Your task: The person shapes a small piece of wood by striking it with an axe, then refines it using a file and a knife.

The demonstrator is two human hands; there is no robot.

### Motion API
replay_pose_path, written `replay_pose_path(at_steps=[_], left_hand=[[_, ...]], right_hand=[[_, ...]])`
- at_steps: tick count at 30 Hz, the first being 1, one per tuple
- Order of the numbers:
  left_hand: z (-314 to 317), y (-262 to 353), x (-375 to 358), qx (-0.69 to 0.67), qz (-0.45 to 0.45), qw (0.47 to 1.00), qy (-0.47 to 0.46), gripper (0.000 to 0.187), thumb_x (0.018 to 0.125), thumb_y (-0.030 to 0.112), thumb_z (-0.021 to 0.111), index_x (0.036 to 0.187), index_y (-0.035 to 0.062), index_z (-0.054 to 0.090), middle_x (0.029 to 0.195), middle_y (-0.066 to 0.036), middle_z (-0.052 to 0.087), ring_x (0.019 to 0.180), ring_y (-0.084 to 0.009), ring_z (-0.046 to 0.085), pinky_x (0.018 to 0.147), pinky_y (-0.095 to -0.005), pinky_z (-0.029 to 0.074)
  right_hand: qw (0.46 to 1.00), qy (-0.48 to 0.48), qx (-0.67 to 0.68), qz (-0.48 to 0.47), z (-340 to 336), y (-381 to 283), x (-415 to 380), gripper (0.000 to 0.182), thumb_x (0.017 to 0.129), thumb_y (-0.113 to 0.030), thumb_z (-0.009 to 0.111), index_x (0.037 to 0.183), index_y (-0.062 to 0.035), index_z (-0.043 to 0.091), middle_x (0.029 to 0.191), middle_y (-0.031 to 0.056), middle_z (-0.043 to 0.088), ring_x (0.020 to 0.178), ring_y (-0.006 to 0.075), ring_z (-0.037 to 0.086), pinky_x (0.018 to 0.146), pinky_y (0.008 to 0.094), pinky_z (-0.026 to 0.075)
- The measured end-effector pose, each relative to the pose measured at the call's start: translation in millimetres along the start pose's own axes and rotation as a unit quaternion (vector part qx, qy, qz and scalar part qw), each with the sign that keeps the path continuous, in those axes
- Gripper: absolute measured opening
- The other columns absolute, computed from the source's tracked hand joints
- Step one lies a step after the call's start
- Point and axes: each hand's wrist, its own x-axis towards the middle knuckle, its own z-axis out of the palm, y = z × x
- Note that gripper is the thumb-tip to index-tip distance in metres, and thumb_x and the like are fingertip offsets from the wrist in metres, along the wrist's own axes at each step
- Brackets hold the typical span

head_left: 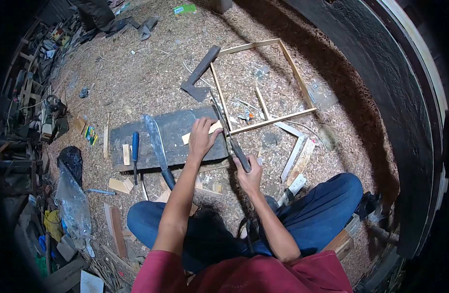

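Observation:
My left hand (pixel 201 139) holds a short pale wood strip (pixel 215 127) down on a dark wooden block (pixel 180 128), with the fingers laid over it. My right hand (pixel 249 174) is closed round the dark straight handle of a saw (pixel 239 154). The long, thin blade is seen nearly edge-on, so its teeth cannot be made out. It runs away from me past the strip's right end, beside the block's right edge. A wide-bladed machete (pixel 156 140) and a blue-handled chisel (pixel 135 149) lie left of my left hand, with a small wood piece (pixel 126 154) beside the chisel.
A thin rectangular wooden frame (pixel 296 73) lies on the shavings-covered ground beyond the saw. An axe-like tool (pixel 201 73) rests against its left corner. Offcuts (pixel 302 158) lie to the right. Clutter and a plastic bag (pixel 73 200) line the left; a dark wall (pixel 376 63) curves along the right.

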Motion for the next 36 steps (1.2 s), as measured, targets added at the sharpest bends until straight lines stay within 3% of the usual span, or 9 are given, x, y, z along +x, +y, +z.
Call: replay_pose_path(at_steps=[13, 21, 27, 30, 36], left_hand=[[1.0, -3.6, 4.0, -0.013, 0.027, 1.0, -0.008, 0.033, 0.086, 0.026, 0.071, 0.107, 0.0028, 0.063, 0.106, -0.013, 0.062, 0.098, -0.0328, 0.056, 0.086, -0.041, 0.046], [0.8, -2.9, 3.0, -0.019, 0.01, 1.0, -0.015, 0.032, 0.085, 0.026, 0.071, 0.105, 0.0025, 0.064, 0.105, -0.013, 0.062, 0.098, -0.0333, 0.056, 0.087, -0.0414, 0.046], [0.6, -4.1, 4.1, -0.013, 0.02, 1.0, -0.018, 0.032, 0.084, 0.026, 0.072, 0.104, 0.0025, 0.064, 0.104, -0.013, 0.062, 0.097, -0.0333, 0.056, 0.086, -0.041, 0.046], [0.3, -2.4, 2.7, -0.011, 0.03, 0.999, -0.027, 0.031, 0.084, 0.026, 0.072, 0.103, 0.0026, 0.064, 0.104, -0.013, 0.062, 0.096, -0.0331, 0.056, 0.085, -0.0407, 0.046], [1.0, -1.6, 3.5, -0.011, 0.025, 1.0, -0.012, 0.03, 0.083, 0.024, 0.073, 0.103, 0.0022, 0.064, 0.105, -0.013, 0.062, 0.095, -0.0323, 0.056, 0.084, -0.0408, 0.046]], right_hand=[[0.999, -0.012, -0.022, 0.04, -2.7, -9.0, -5.5, 0.026, 0.089, -0.022, 0.073, 0.086, 0.0008, 0.061, 0.054, 0.0103, 0.05, 0.049, 0.0143, 0.047, 0.049, 0.0331, 0.04], [1.0, -0.005, -0.023, 0.001, -27.4, 10.6, -39.8, 0.024, 0.088, -0.019, 0.074, 0.083, 0.0002, 0.06, 0.054, 0.0101, 0.049, 0.05, 0.0131, 0.044, 0.05, 0.0325, 0.039], [1.0, -0.003, -0.009, 0.021, -10.9, -5.7, -8.7, 0.025, 0.088, -0.019, 0.074, 0.081, 0.0, 0.059, 0.054, 0.0095, 0.048, 0.049, 0.0161, 0.043, 0.049, 0.0345, 0.038], [0.999, -0.043, -0.008, 0.024, -14.6, 3.8, -12.1, 0.027, 0.089, -0.022, 0.073, 0.086, 0.0007, 0.059, 0.058, 0.0108, 0.051, 0.051, 0.0186, 0.046, 0.052, 0.0347, 0.04], [0.999, -0.014, 0.011, 0.05, -13.4, 1.2, -27.3, 0.024, 0.089, -0.021, 0.073, 0.088, 0.0003, 0.061, 0.058, 0.0114, 0.055, 0.051, 0.0175, 0.052, 0.051, 0.0338, 0.042]])
